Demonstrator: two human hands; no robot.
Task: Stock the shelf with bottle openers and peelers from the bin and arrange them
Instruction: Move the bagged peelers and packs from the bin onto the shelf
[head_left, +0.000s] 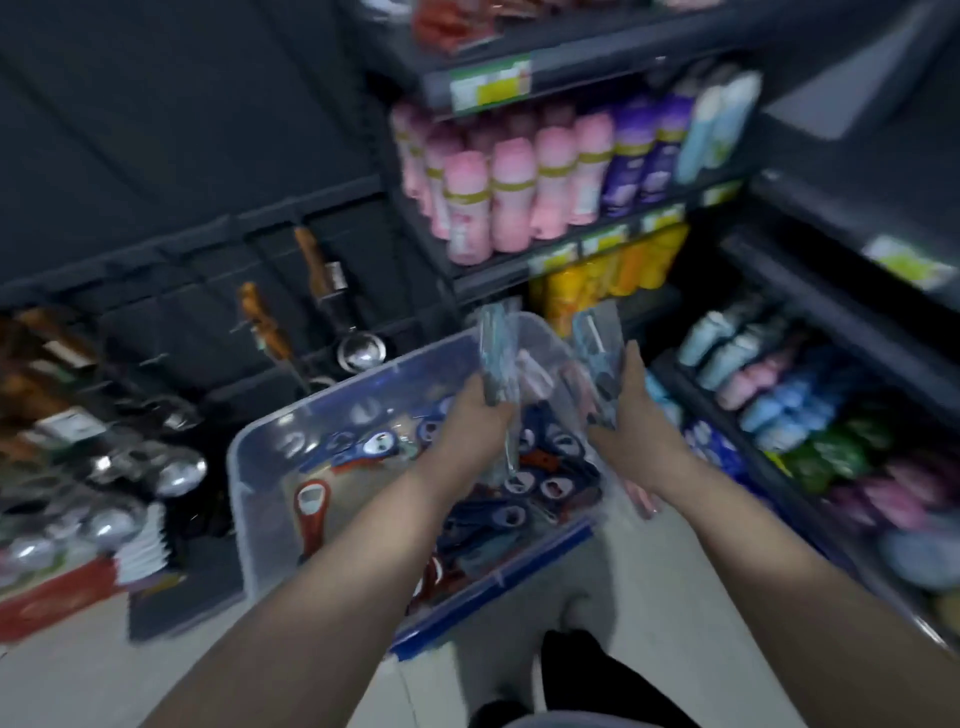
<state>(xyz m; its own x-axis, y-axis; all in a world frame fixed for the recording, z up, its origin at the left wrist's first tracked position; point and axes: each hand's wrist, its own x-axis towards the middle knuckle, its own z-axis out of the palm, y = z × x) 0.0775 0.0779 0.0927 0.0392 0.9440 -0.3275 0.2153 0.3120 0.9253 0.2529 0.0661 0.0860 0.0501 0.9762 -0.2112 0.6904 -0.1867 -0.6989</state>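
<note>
Grips peeler packs (496, 353) in curled fingers (632, 366) of left hand (483, 415) and right hand (631, 415) (both blurry) above the bin (244, 457), presumably for shelving.

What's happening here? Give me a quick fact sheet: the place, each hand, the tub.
Place: shop aisle, pink bottles on shelf
Left hand: grips bundle of packets, likely peelers, blurred
Right hand: grips second packet
Bin: clear, blue-rimmed, on floor, holds bottle openers
Left wall: ladles hang
</note>
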